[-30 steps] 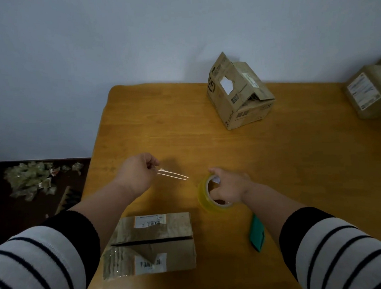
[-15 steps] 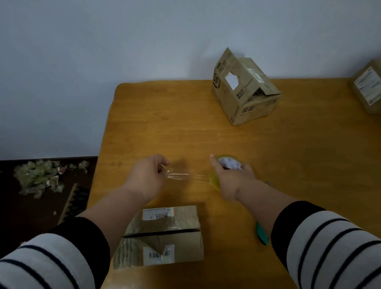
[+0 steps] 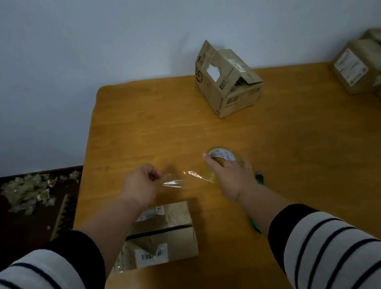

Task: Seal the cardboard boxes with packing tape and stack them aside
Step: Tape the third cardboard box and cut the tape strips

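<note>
Pinching the free end of the tape strip (image 3: 180, 180) between thumb and fingers, the left hand (image 3: 140, 185) draws it away from the tape roll (image 3: 222, 162), which the right hand (image 3: 229, 175) grips with fingers curled over the rim, apparently reaching into the core, just left of centre frame. Both hands hover above the wooden surface (image 3: 275, 149). The clear strip spans the short gap between them and looks twisted or creased near its middle.

Below the left forearm, in the lower centre of the frame, lies the near box (image 3: 169, 238), flaps closed with a dark open seam across its top. A second box (image 3: 225, 81) sits at the far edge with a flap sticking up, and more boxes (image 3: 364, 66) are piled at the upper right. A green-handled cutter (image 3: 258, 178) lies just right of the right wrist, mostly hidden.

The likeliest trouble is the strip folding onto itself, since it already appears twisted and is unsupported. Slack between the hands would let it sag and stick to the surface or a sleeve, and a skewed pull could tear it lengthwise.
</note>
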The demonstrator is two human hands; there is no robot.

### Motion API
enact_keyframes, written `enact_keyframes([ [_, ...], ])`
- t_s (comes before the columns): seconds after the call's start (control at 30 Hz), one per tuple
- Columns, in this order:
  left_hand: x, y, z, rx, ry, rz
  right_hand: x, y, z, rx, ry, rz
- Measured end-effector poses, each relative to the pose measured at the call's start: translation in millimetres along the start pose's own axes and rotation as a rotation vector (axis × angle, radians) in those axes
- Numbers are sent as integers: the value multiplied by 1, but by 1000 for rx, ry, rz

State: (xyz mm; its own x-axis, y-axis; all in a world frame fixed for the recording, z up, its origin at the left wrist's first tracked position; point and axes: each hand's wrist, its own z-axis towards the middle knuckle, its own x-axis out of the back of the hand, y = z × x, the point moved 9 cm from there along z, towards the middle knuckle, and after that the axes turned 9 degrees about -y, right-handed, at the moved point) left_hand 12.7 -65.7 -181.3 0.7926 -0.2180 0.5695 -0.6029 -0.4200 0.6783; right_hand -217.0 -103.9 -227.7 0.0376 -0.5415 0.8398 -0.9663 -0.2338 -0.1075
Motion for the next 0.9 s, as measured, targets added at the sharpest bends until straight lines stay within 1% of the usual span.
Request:
enact_keyframes([
  [0.03, -2, -2, 1, 17, -11, -32, -1, 1, -5, 28, 16, 31],
  [0.07, -4, -4, 1, 31, -21, -58, 1, 1, -11, 55, 68, 56],
  [0.13, -5, -6, 2, 47, -21, -105, 13, 7, -26, 51, 249, 112],
  [0.2, -6, -4, 2, 44, -11, -136, 20, 22, -40, -55, 400, 150],
  [0.27, -6, 0, 2, 39, 3, -123, 16, 44, -51, -238, 453, 222],
  [0.33, -6, 3, 2, 43, 6, -82, 1, 67, -61, -430, 388, 359],
  [0.4, -7, 4, 1, 42, 6, -72, -22, 83, -68, -562, 254, 425],
  [0.5, -8, 1, 1, 40, 1, -64, -54, 94, -74, -646, 42, 452],
  [0.57, -10, -4, 1, 49, -8, -38, -68, 93, -75, -656, -37, 540],
  [0.6, -10, -7, 0, 53, -10, -36, -70, 92, -76, -654, -48, 588],
  [0.77, -12, -19, 0, 79, -6, -50, -59, 87, -77, -600, -12, 627],
  [0.83, -12, -21, 2, 73, -4, -66, -48, 83, -80, -574, 90, 722],
  [0.9, -12, -22, 4, 68, -2, -84, -30, 77, -86, -511, 252, 756],
])
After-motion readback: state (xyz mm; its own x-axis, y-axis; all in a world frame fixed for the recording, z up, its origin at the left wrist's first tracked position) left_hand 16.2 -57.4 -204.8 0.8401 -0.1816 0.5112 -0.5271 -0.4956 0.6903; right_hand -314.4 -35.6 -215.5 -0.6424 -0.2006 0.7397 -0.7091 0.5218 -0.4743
